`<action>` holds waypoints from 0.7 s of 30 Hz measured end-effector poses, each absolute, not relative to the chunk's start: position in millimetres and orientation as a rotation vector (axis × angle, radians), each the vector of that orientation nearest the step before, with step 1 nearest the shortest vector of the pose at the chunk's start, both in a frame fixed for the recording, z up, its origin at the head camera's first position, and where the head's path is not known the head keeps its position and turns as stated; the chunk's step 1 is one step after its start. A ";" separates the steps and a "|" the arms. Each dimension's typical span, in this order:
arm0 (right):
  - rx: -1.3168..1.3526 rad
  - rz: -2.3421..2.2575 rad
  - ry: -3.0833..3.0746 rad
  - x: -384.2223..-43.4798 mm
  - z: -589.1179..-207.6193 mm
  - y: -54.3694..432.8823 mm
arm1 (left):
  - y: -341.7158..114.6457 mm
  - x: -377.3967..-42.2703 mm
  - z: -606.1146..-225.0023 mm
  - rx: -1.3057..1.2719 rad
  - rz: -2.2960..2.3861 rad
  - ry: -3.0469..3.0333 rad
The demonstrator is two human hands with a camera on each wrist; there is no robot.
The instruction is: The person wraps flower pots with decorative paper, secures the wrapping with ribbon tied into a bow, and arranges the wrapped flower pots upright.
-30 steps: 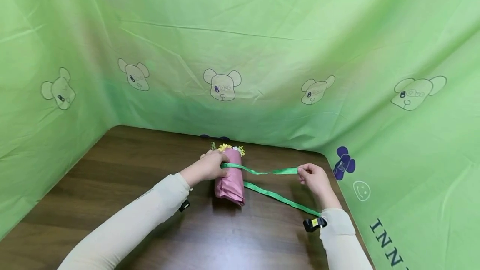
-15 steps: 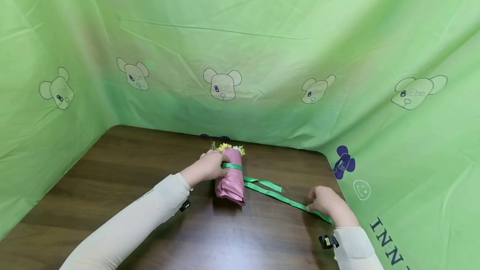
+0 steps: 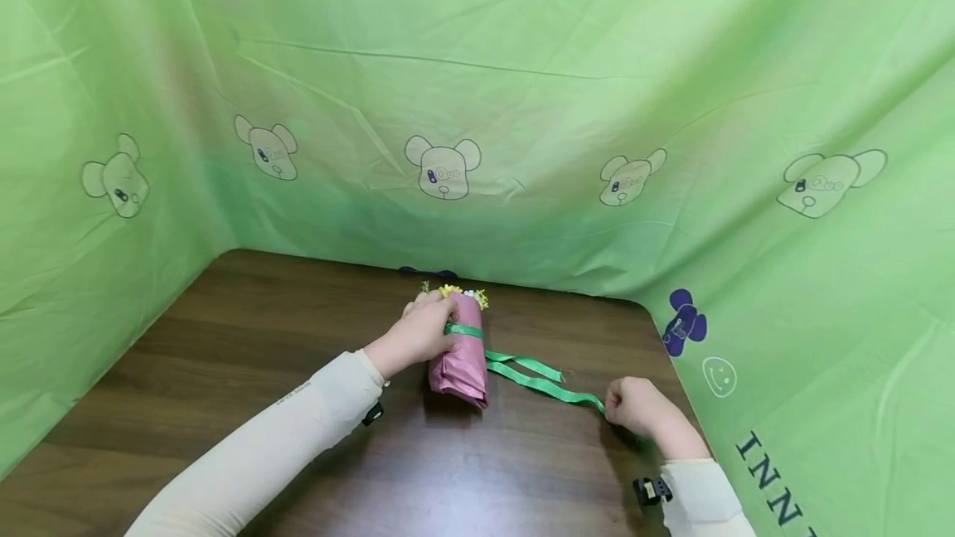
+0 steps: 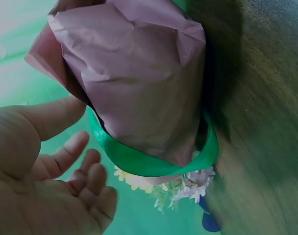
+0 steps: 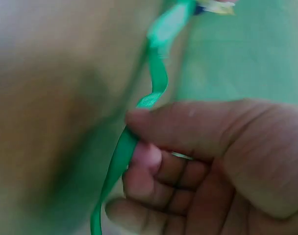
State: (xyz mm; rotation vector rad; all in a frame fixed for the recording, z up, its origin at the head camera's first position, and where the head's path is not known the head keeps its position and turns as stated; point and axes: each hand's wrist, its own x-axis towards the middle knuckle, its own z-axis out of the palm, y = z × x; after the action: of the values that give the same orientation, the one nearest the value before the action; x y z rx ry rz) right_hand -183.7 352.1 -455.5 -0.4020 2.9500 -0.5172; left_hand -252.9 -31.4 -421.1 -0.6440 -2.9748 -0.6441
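A small bouquet (image 3: 462, 363) wrapped in pink paper lies on the wooden table, its yellow and white flowers (image 3: 450, 290) toward the back. One green ribbon (image 3: 542, 385) loops around the wrap, and both tails trail to the right. My left hand (image 3: 420, 332) is at the bouquet's left side. In the left wrist view its thumb reaches the edge of the paper (image 4: 139, 78), while the other fingers are loosely bent beside the ribbon loop (image 4: 139, 161). Farther right, my right hand (image 3: 647, 413) pinches the longer tail (image 5: 120, 156) between thumb and fingers.
Green printed cloth (image 3: 477, 106) hangs along the back and sides of the brown table (image 3: 313, 288). The shorter ribbon tail's frayed end (image 3: 555, 374) lies on the table between the bouquet and the right hand.
My right hand has let go of the upper ribbon tail, moved down and right, and taken the lower tail, drawing it slightly left. The upper tail has dropped. My left hand has shifted slightly.
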 end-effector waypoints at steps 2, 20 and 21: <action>-0.430 -0.707 2.839 -190.4 -440.9 347.2 | -30.3 -251.4 -420.7 -0.686 -0.651 -2.932; -0.452 -1.485 2.487 -265.3 -319.7 216.4 | -24.5 -228.7 -429.9 -0.832 -0.470 -2.806; -0.446 -1.507 2.481 -267.7 -316.9 205.9 | -24.9 -227.7 -431.9 -0.833 -0.441 -2.789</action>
State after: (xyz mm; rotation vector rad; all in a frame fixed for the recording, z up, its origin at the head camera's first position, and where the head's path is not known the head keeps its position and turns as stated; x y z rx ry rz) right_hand -267.7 205.9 -316.9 -0.4464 2.4814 -1.5069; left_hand -227.7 -24.9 -431.9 -0.8328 -2.7890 -0.4406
